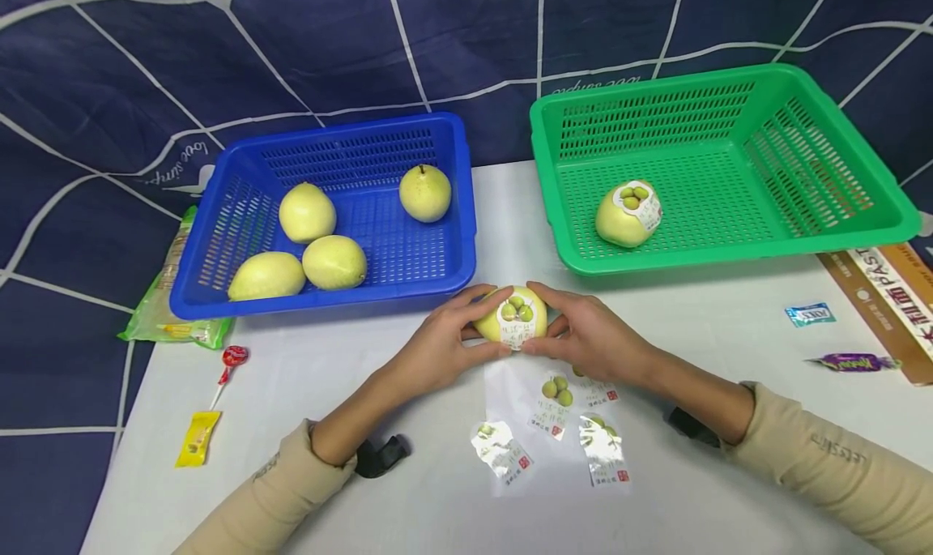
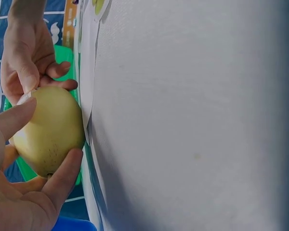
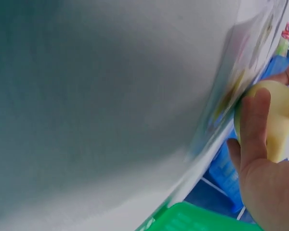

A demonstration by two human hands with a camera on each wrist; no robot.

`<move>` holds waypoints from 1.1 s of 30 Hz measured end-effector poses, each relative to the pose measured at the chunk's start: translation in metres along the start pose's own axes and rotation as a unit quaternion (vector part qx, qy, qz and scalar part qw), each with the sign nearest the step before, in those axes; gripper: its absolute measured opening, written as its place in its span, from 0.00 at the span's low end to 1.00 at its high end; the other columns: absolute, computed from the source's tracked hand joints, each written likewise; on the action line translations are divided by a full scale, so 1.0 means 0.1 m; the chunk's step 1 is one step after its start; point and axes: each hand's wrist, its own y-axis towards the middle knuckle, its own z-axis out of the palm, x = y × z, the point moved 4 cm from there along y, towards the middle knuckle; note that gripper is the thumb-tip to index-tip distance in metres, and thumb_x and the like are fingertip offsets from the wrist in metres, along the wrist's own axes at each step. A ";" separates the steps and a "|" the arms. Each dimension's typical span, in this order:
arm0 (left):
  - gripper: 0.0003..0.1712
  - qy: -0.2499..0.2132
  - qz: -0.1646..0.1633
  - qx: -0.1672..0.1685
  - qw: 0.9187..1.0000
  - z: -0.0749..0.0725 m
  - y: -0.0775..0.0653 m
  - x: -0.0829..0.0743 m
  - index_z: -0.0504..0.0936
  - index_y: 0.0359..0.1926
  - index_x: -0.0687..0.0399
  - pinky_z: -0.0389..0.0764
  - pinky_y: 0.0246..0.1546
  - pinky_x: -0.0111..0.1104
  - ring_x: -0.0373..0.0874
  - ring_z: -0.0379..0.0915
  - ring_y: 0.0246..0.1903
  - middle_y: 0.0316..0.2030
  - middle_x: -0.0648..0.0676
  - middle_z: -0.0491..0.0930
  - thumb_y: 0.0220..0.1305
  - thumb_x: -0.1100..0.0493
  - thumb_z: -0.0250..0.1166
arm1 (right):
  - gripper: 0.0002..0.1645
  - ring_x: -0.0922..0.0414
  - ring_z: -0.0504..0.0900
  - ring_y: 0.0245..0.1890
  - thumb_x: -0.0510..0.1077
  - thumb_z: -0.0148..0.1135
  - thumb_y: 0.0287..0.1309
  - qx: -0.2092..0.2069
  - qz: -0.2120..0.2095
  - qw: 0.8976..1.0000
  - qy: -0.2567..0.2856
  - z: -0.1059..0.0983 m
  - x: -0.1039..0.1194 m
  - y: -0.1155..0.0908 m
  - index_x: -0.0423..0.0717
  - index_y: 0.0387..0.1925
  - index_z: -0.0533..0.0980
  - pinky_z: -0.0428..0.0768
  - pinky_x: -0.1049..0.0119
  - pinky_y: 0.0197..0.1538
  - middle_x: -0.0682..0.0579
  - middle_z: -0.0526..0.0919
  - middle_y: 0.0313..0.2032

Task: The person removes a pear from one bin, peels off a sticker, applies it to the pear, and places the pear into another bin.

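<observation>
Between both hands, over the white table, is a yellow-green pear (image 1: 490, 326) with a pear-picture label (image 1: 519, 316) on its upward side. My left hand (image 1: 436, 340) grips one end of it, thumb and fingers spread around the fruit. From the other side my right hand (image 1: 594, 336) holds the pear, its thumb at the label's lower edge. In the left wrist view the pear (image 2: 53, 130) shows its bare side, with the left fingers at its stem end. Fingers cover part of the pear (image 3: 274, 103) in the right wrist view.
A label sheet (image 1: 539, 466) with several stickers lies just before the hands. Several unlabelled pears sit in the blue basket (image 1: 466, 215); one labelled pear (image 1: 623, 215) is in the green basket (image 1: 678, 259). Candies, including a lollipop (image 1: 235, 356), and packages lie at both sides.
</observation>
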 end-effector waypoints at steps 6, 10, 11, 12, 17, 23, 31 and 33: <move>0.40 -0.002 -0.007 0.003 1.000 0.00 0.01 0.00 0.67 0.71 0.56 0.79 0.50 0.27 0.46 0.72 0.57 0.65 0.58 0.66 0.59 0.65 0.72 | 0.45 0.63 0.84 0.33 0.44 0.75 0.54 -0.015 -0.009 1.000 -0.021 0.00 -0.01 0.00 0.38 0.69 0.63 0.83 0.67 0.31 0.53 0.83 0.39; 0.40 0.000 -0.011 0.004 1.000 0.01 0.01 0.00 0.66 0.71 0.56 0.78 0.50 0.27 0.46 0.72 0.57 0.65 0.58 0.65 0.59 0.65 0.72 | 0.33 0.63 0.82 0.28 0.48 0.76 0.53 -0.045 -0.021 0.998 -0.040 0.01 0.03 0.01 0.49 0.58 0.71 0.82 0.67 0.31 0.58 0.80 0.33; 0.40 -0.001 -0.011 0.004 1.000 0.01 0.01 0.00 0.66 0.71 0.56 0.78 0.50 0.26 0.46 0.72 0.57 0.65 0.58 0.65 0.59 0.65 0.72 | 0.30 0.63 0.81 0.27 0.48 0.76 0.53 -0.051 -0.025 0.997 -0.046 0.01 0.04 0.01 0.50 0.55 0.72 0.81 0.67 0.31 0.58 0.80 0.32; 0.40 -0.001 -0.012 0.003 1.000 0.01 0.00 0.00 0.66 0.71 0.56 0.78 0.51 0.26 0.46 0.72 0.57 0.65 0.58 0.65 0.59 0.66 0.72 | 0.29 0.62 0.80 0.26 0.49 0.76 0.53 -0.057 -0.028 0.997 -0.055 0.01 0.05 0.02 0.51 0.53 0.72 0.81 0.68 0.31 0.58 0.79 0.31; 0.41 0.000 -0.002 0.000 1.000 0.00 0.00 0.00 0.67 0.71 0.56 0.78 0.51 0.27 0.47 0.71 0.58 0.65 0.58 0.66 0.58 0.65 0.73 | 0.31 0.62 0.78 0.27 0.50 0.77 0.52 -0.070 -0.032 0.993 -0.093 0.03 0.08 0.02 0.46 0.54 0.72 0.80 0.69 0.31 0.58 0.77 0.33; 0.41 0.003 0.006 -0.004 1.000 0.00 0.00 0.01 0.68 0.71 0.55 0.79 0.50 0.28 0.45 0.72 0.57 0.65 0.57 0.67 0.58 0.65 0.73 | 0.32 0.63 0.78 0.29 0.49 0.75 0.53 -0.070 -0.038 0.991 -0.106 0.04 0.07 0.01 0.46 0.56 0.70 0.80 0.69 0.32 0.57 0.77 0.34; 0.39 0.027 0.008 0.004 1.000 -0.01 0.00 0.01 0.68 0.71 0.52 0.79 0.50 0.27 0.44 0.72 0.57 0.65 0.55 0.67 0.59 0.65 0.72 | 0.44 0.65 0.82 0.33 0.45 0.73 0.57 -0.039 -0.027 0.996 -0.082 0.03 0.02 -0.06 0.38 0.69 0.62 0.82 0.71 0.33 0.53 0.81 0.40; 0.39 0.032 0.008 0.005 0.999 -0.02 0.00 0.00 0.68 0.71 0.52 0.79 0.50 0.27 0.44 0.71 0.57 0.65 0.55 0.67 0.59 0.64 0.72 | 0.44 0.64 0.83 0.33 0.46 0.72 0.58 -0.031 -0.016 0.998 -0.055 0.01 0.02 -0.07 0.41 0.70 0.61 0.83 0.69 0.34 0.54 0.82 0.39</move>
